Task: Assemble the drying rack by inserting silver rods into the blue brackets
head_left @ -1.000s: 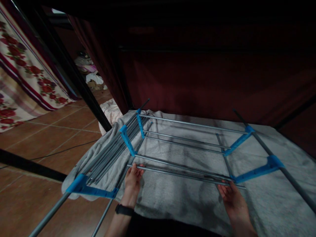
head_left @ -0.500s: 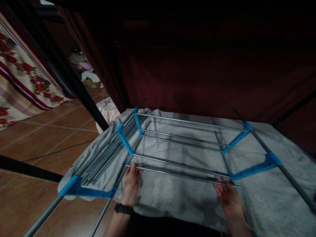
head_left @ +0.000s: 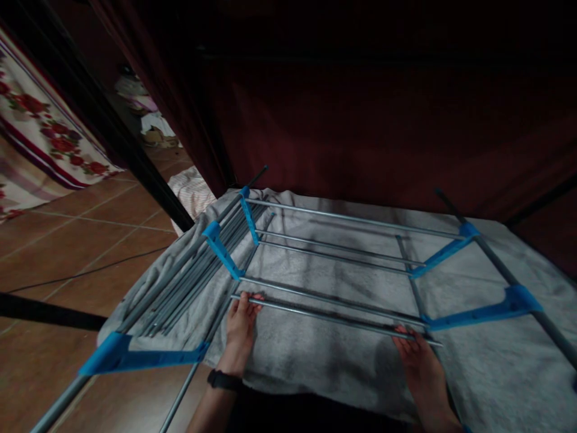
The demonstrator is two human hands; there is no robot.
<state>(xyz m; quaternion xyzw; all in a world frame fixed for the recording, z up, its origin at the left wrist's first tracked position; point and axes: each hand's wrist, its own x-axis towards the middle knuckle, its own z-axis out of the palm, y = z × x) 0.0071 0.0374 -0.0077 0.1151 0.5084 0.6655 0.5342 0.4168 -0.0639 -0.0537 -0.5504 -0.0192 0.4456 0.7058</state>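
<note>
A grey metal rod [head_left: 333,319] lies crosswise over a light grey towel [head_left: 315,355]. My left hand [head_left: 240,328] holds its left end, fingers curled under it. My right hand [head_left: 417,361] holds its right end, fingers up against the rod. Just beyond, a rack frame of grey tubes with blue plastic connectors [head_left: 220,252] lies flat on the towel, with more crossbars [head_left: 342,252] in place. A bundle of loose grey rods [head_left: 198,282] lies along the frame's left side. A black watch [head_left: 223,380] is on my left wrist.
The floor is brown tile [head_left: 67,240] with a black cable across it. A dark red fabric wall [head_left: 383,132] rises behind the towel. A floral cloth [head_left: 40,126] hangs at the far left, beside a black diagonal pole [head_left: 112,144]. A pale cloth heap [head_left: 192,186] lies near the pole.
The view has shifted slightly, with the frame and rod sitting a little lower and wider in view. Both hands keep hold of the rod's ends.
</note>
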